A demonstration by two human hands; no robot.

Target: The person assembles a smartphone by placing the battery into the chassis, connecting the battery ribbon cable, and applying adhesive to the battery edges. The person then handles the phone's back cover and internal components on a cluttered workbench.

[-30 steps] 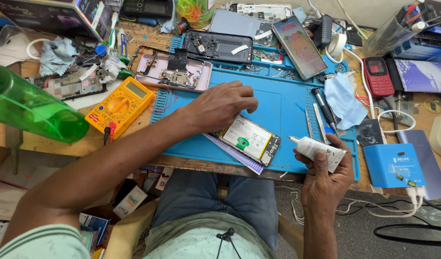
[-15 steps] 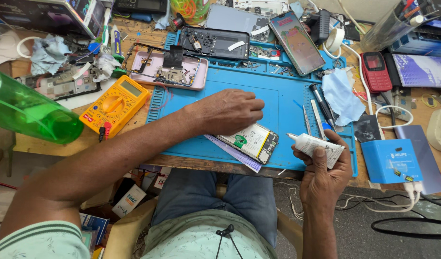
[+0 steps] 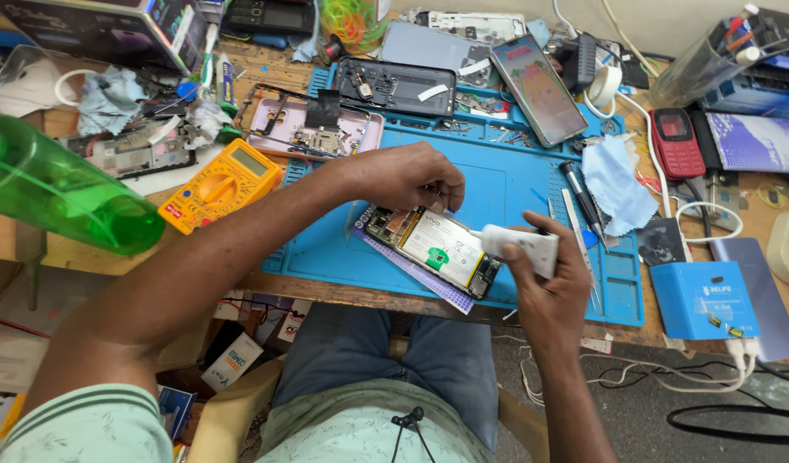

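Note:
An opened phone [image 3: 435, 250] with its back off lies tilted on the blue work mat [image 3: 330, 249], showing a white battery and green parts. My left hand [image 3: 405, 176] rests fingers-down on the phone's upper end and steadies it. My right hand [image 3: 544, 283] grips a small white tube [image 3: 521, 244], nozzle pointing left toward the phone's upper right edge, almost touching it.
A yellow multimeter [image 3: 219, 184] and a green plastic bottle [image 3: 56, 193] sit at the left. Behind the mat lie other opened phones [image 3: 394, 86], a lit phone [image 3: 538, 90], a red keypad phone [image 3: 675, 141], a screwdriver [image 3: 583, 201], a blue cloth [image 3: 619, 184] and a blue box [image 3: 701, 300].
My right hand has brought the white tube up and to the left, up to the phone's edge. My left hand has shifted a little onto the phone's upper end.

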